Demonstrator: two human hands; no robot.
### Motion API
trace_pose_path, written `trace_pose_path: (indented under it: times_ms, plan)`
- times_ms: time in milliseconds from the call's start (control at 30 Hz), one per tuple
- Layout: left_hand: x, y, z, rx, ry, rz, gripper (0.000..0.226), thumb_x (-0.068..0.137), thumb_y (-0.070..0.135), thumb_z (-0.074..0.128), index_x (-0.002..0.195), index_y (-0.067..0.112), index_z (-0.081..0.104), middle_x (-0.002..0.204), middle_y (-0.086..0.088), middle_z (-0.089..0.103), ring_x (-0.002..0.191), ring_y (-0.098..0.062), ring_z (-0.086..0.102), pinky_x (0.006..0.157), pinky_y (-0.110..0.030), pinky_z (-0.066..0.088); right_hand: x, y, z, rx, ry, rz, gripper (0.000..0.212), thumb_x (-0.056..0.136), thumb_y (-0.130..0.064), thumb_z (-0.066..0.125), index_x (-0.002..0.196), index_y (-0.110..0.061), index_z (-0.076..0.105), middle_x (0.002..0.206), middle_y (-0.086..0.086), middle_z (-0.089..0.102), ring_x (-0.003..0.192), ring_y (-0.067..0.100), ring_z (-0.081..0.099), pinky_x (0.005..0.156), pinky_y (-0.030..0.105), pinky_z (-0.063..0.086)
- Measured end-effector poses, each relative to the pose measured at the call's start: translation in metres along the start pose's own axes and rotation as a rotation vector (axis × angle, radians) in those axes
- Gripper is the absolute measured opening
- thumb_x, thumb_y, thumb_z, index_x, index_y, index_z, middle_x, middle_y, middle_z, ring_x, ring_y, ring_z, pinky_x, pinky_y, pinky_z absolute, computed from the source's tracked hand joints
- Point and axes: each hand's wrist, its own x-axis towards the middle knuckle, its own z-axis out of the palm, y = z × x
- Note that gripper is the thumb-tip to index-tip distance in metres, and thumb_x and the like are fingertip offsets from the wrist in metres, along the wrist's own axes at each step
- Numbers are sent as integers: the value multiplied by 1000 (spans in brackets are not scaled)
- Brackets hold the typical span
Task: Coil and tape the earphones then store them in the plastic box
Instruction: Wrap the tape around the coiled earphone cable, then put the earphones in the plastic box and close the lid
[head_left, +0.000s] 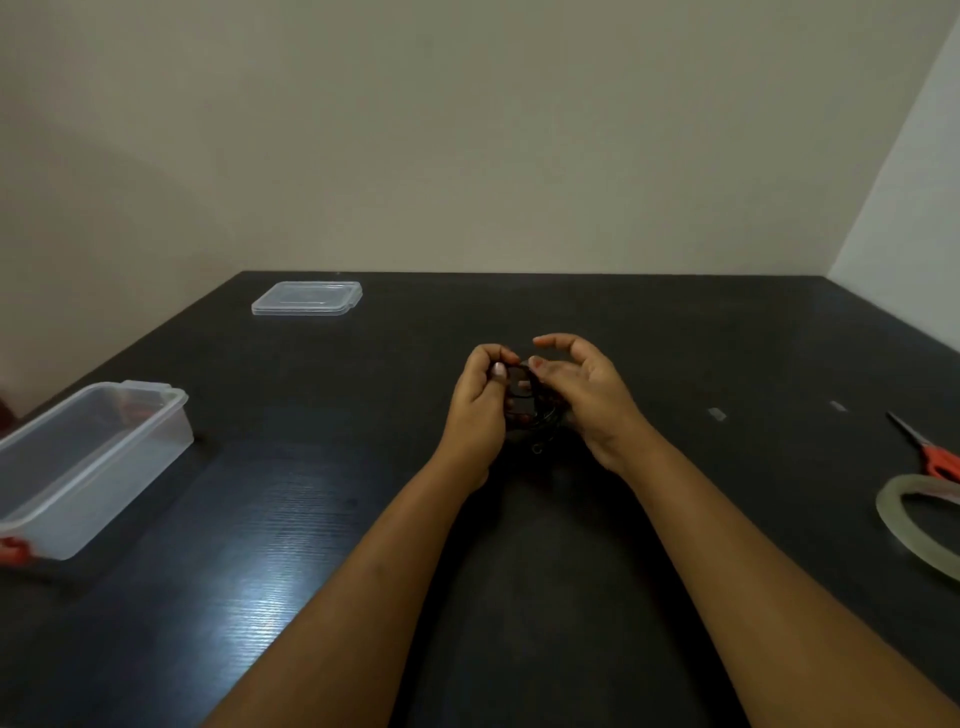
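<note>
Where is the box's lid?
In the head view, the lid lies flat on the far left of the table, beyond the open plastic box.

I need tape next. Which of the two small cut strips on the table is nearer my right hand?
The left strip, just right of the right hand; the other strip lies farther right, toward the scissors.

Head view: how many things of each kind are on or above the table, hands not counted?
Plastic box: 1
Lid: 1
Earphones: 1
Scissors: 1
Tape roll: 1
Small pale pieces: 2
Total: 7
</note>
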Motion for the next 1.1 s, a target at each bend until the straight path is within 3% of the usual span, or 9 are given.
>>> trace_pose_path:
  times_ms: [167, 400, 533, 700, 800, 867, 933, 1000, 1100]
  plan:
    - [-2, 5, -1, -13, 34, 2, 19, 101, 11, 28, 100, 13, 47, 82, 4, 57, 64, -2, 62, 58, -26, 54, -1, -2, 2, 114, -39, 128, 24, 98, -22, 46, 118, -15, 58, 108, 12, 67, 95, 24, 67, 77, 37, 55]
    - [0, 3, -2, 12, 56, -34, 17, 101, 12, 31, 105, 13, 47, 94, 1, 53, 82, -15, 57, 67, -33, 55, -4, 2, 2, -4, -69, 93, 27, 93, -15, 57, 120, -13, 56, 109, 10, 68, 94, 20, 69, 73, 30, 58]
    - [-1, 2, -2, 57, 22, -34, 18, 101, 13, 31, 109, 13, 47, 100, 0, 55, 88, -16, 60, 73, -31, 56, -5, 7, 7, -113, -25, 49, 28, 92, -12, 59, 119, -14, 59, 115, 11, 66, 102, 22, 67, 88, 39, 56]
    - [-8, 13, -16, 43, 90, -59, 15, 101, 20, 33, 106, 20, 48, 108, -8, 57, 105, -29, 59, 90, -47, 53, -17, -4, 24, 61, 12, 58, 34, 92, -7, 57, 117, -26, 48, 110, 16, 64, 89, 25, 68, 62, 32, 55]
    - [-13, 26, -34, 8, 148, -101, 14, 100, 21, 37, 105, 22, 50, 113, -10, 58, 104, -27, 59, 91, -46, 52, -22, -15, 42, 128, -4, 53, 33, 92, -4, 55, 116, -25, 46, 109, 13, 64, 82, 20, 69, 63, 33, 56]
    - [-20, 36, -55, 123, 201, -28, 14, 97, 18, 41, 103, 23, 53, 112, -8, 60, 102, -23, 59, 85, -39, 51, -23, -24, 60, 174, -24, 52, 32, 93, -2, 53, 117, -21, 47, 105, 11, 65, 80, 17, 68, 65, 32, 57]
    - [-32, 49, -86, 341, 324, 101, 17, 95, 15, 45, 104, 22, 57, 110, -5, 61, 102, -20, 57, 81, -31, 45, -22, -31, 82, 217, -50, 64, 31, 93, -1, 52, 120, -16, 49, 99, 9, 66, 79, 16, 66, 64, 31, 56]
    - [-50, 62, -127, 660, 607, 184, 20, 92, 15, 49, 108, 19, 59, 116, -8, 58, 111, -25, 53, 93, -39, 42, -23, -38, 109, 211, -106, 88, 30, 94, 0, 50, 122, -11, 51, 93, 6, 67, 76, 13, 64, 55, 24, 56]
    - [-77, 77, -189, 964, 1082, -61, 39, 84, 23, 58, 121, 14, 52, 142, -16, 39, 135, -36, 29, 111, -60, 16, -24, -39, 153, 180, -170, 114, 28, 95, 1, 49, 122, -3, 54, 88, 5, 66, 71, 10, 62, 49, 20, 51]
